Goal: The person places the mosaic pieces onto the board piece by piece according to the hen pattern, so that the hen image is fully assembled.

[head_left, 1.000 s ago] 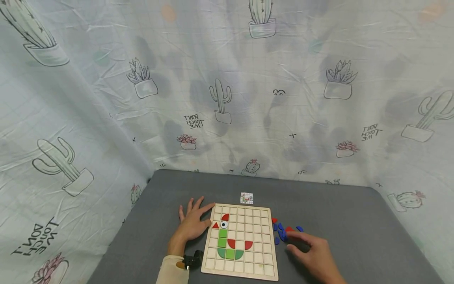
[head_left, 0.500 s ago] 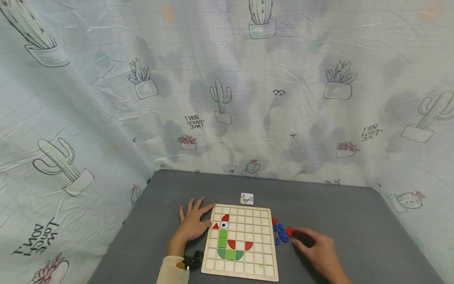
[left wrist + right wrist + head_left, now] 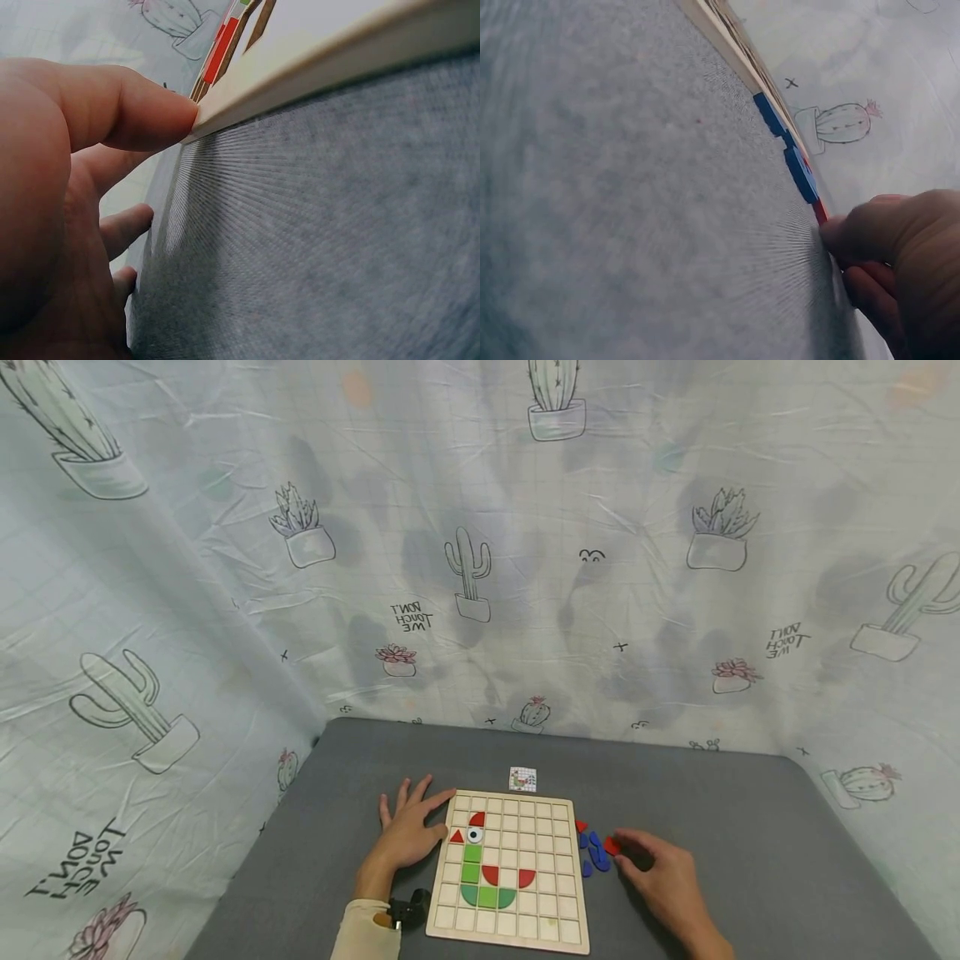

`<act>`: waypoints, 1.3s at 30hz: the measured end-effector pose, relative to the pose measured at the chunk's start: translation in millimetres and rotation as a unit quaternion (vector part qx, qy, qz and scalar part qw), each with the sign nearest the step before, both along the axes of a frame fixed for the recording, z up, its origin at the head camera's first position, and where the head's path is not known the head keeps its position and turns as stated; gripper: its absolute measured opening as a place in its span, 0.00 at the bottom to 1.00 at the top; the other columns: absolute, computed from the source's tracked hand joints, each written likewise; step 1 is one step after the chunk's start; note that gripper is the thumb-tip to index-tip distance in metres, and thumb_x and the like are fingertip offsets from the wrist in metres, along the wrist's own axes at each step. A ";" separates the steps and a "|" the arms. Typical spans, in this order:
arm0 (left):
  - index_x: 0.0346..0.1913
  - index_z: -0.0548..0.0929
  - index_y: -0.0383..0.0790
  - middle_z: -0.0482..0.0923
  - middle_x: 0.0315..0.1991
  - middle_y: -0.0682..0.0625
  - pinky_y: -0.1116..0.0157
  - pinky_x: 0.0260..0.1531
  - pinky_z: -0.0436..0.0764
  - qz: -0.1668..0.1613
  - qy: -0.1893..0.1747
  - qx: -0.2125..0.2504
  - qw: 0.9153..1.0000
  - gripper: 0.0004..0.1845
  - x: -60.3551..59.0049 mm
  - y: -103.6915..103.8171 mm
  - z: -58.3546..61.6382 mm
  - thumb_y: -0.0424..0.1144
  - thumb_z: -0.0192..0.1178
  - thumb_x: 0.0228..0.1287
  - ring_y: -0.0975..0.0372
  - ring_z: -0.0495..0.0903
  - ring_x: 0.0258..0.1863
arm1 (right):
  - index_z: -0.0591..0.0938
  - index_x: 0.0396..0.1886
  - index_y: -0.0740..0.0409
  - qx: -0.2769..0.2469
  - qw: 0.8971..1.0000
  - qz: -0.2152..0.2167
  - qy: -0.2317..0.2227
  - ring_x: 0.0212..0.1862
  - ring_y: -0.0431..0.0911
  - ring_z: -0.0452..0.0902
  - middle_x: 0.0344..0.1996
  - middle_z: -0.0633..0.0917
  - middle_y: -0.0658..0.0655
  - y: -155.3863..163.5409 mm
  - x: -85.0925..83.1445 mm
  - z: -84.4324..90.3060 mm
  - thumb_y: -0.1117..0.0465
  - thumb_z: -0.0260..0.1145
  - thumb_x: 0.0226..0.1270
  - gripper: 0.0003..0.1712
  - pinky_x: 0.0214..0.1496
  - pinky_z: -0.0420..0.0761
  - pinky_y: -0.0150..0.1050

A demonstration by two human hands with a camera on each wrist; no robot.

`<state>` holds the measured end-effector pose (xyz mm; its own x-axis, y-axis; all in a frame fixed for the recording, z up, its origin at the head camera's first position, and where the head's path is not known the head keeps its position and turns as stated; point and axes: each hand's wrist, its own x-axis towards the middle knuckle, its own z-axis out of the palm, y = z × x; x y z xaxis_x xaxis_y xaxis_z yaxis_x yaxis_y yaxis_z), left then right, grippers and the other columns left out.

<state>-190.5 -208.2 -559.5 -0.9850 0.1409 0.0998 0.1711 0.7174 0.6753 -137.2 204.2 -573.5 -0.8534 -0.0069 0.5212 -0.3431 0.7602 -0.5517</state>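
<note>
A wooden grid board lies on the table, bearing a bird-like figure of red and green tiles with a round eye tile. My left hand rests at its upper left edge with the fingers spread; in the left wrist view the thumb touches the board's side. Right of the board, my right hand pinches a red tile between thumb and forefinger, close to the table. Those fingers hide part of the tile, which also shows as a red edge in the right wrist view.
Several blue tiles and another red tile lie along the board's right edge. A small printed pattern card lies beyond the board on the grey table. A cactus-print curtain surrounds the table.
My right hand first drew back from the blue tiles to the right, and one blue tile beyond it dropped from sight. Its fingers have since closed on the red tile. The left hand has stayed put.
</note>
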 end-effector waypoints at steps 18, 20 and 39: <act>0.76 0.82 0.54 0.57 0.88 0.37 0.25 0.78 0.24 -0.003 -0.006 0.008 1.000 0.34 2.6 0.6 2.4 0.36 0.66 0.66 0.32 0.40 0.89 | 0.95 0.47 0.51 0.009 1.000 -0.011 0.001 0.42 0.45 0.94 0.40 0.96 0.46 -2.2 -1.7 2.3 0.73 0.87 0.49 0.24 0.46 0.88 0.30; 0.76 0.82 0.54 0.57 0.88 0.37 0.25 0.78 0.24 -0.003 -0.006 0.008 1.000 0.34 2.4 0.7 2.6 0.36 0.65 0.66 0.32 0.40 0.89 | 0.95 0.47 0.50 0.010 1.000 -0.011 -0.011 0.43 0.43 0.94 0.40 0.96 0.46 -2.2 0.9 5.5 0.72 0.87 0.50 0.24 0.47 0.90 0.35; 0.76 0.82 0.53 0.58 0.87 0.37 0.25 0.79 0.25 0.003 0.001 -0.001 1.000 0.34 0.2 1.8 0.6 0.35 0.67 0.65 0.32 0.41 0.88 | 0.94 0.51 0.53 -0.045 0.985 0.149 -0.074 0.44 0.41 0.94 0.45 0.95 0.47 -46.6 17.1 18.0 0.70 0.83 0.60 0.19 0.45 0.93 0.38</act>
